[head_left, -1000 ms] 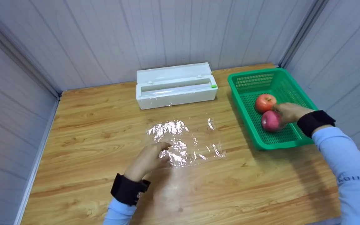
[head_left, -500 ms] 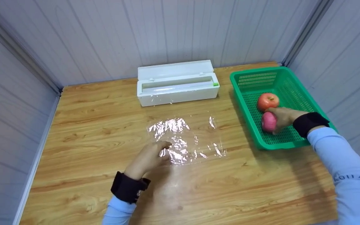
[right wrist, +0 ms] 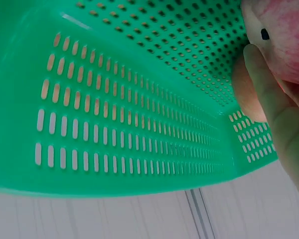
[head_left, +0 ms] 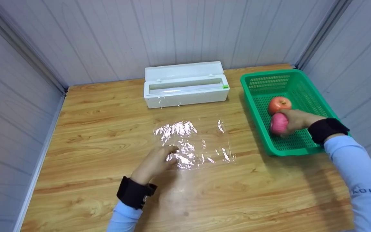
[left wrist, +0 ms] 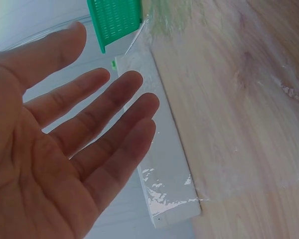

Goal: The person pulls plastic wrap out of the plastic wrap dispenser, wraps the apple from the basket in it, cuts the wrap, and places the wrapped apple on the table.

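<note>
My right hand (head_left: 295, 120) reaches into the green basket (head_left: 261, 135) and grips a pinkish-red apple (head_left: 279, 124). In the right wrist view a finger lies along that apple (right wrist: 289, 40). Behind it in the basket sits a second, orange-red apple (head_left: 280, 104), partly hidden in the right wrist view. My left hand (head_left: 155, 162) hovers at the left edge of a clear sheet of plastic wrap (head_left: 204, 145) on the table. Its fingers are relaxed and slightly bent, with nothing in the palm, as the left wrist view shows.
A white cling film box (head_left: 187, 98) with its lid raised stands at the back, a green slider (head_left: 225, 86) on its right end. Panelled walls (head_left: 108, 38) enclose the wooden table (head_left: 85, 151) at the back and sides.
The right hand's fingers have closed round the pinkish-red apple, which has turned slightly. The left hand stays in place by the plastic wrap. The head view has shifted a little.
</note>
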Demonstrator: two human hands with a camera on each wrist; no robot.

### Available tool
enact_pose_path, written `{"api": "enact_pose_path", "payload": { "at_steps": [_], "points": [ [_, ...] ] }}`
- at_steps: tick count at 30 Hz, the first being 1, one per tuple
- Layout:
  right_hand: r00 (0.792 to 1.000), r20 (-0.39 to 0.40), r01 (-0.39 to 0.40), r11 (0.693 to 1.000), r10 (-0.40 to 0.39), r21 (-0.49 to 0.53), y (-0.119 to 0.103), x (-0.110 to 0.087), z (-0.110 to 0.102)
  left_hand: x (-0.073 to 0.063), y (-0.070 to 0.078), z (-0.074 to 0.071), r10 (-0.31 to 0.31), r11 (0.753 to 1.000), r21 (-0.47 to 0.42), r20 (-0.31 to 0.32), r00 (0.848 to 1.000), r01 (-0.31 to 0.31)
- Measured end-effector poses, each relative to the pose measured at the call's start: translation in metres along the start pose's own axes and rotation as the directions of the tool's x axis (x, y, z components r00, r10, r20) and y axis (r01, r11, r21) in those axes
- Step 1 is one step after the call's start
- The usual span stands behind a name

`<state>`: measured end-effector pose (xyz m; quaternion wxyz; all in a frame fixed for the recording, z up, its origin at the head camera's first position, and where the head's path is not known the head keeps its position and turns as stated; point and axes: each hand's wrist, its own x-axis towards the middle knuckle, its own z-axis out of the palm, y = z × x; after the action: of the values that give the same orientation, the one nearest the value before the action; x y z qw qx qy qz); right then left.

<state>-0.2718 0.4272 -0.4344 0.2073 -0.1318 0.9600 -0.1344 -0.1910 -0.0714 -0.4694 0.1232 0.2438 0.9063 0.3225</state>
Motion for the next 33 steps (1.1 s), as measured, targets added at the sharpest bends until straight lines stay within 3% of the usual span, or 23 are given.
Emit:
{"api": "enact_pose_path", "payload": {
  "at_steps": [5, 11, 15, 20, 24, 28, 33],
  "points": [
    [0.999, -0.053, -0.004, 0.999, 0.007, 0.050, -0.005, -0.013, -0.012, 0.001, -0.002, 0.003, -0.023, 1.000, -0.017, 0.004, 1.000, 0.023],
    [0.982, -0.179, -0.046, 0.998, 0.052, 0.039, -0.024, -0.033, -0.031, 0.001, -0.005, 0.008, -0.030, 0.999, -0.013, 0.023, 0.999, 0.031],
    [0.965, -0.261, -0.029, 0.999, 0.034, 0.022, -0.055, -0.043, -0.043, 0.001, -0.007, 0.011, -0.010, 1.000, -0.012, 0.028, 1.000, 0.010],
    [0.934, -0.356, 0.043, 0.998, -0.021, 0.053, -0.111, -0.046, -0.049, 0.003, -0.005, 0.012, 0.011, 1.000, -0.007, 0.036, 0.999, -0.011],
    [0.917, -0.387, 0.128, 0.990, -0.097, 0.056, -0.155, -0.038, -0.031, 0.002, -0.005, 0.013, 0.008, 1.000, 0.010, 0.025, 1.000, -0.008],
    [0.902, -0.389, 0.232, 0.970, -0.188, 0.070, -0.191, -0.027, 0.001, -0.002, -0.007, 0.014, 0.025, 0.999, 0.023, 0.019, 1.000, -0.026],
    [0.919, -0.322, 0.274, 0.956, -0.228, 0.104, -0.218, -0.004, 0.042, -0.006, -0.011, 0.015, 0.033, 0.999, 0.033, 0.014, 0.999, -0.034]
  ]
}}
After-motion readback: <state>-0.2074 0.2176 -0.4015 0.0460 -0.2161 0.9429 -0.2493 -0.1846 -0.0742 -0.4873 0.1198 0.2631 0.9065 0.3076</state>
